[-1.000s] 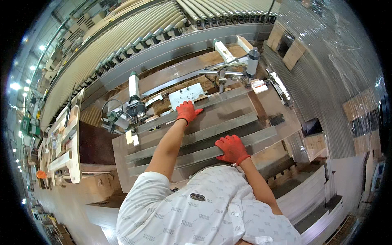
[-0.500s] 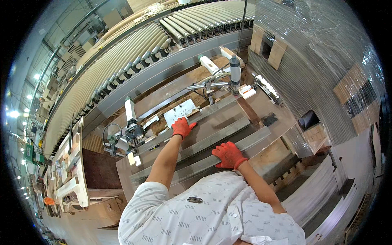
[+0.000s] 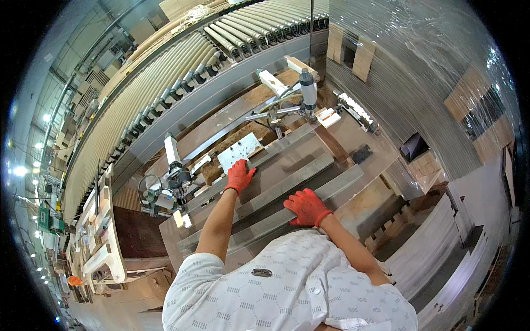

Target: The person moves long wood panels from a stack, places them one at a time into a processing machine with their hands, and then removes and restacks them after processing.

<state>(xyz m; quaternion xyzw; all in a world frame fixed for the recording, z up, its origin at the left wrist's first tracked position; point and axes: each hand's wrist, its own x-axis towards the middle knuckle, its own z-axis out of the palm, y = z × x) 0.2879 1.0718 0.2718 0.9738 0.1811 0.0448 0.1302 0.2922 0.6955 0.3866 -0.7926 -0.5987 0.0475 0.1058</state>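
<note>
Grey strips [image 3: 284,185]: left hand [image 3: 240,176] over farthest, right hand [image 3: 307,208] over nearest; hands' grip unclear.

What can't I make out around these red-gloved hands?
In the head view:
Left hand: palm side hidden behind the glove's back.
Nearest gray strip: partly covered by the right hand.
White plate: its dark spots are too small to identify.
Wrapped stack: cut off by the picture's edge.

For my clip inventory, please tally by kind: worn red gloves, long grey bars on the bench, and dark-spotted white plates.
Red gloves: 2
Long grey bars: 3
Dark-spotted white plate: 1
Total: 6
</note>
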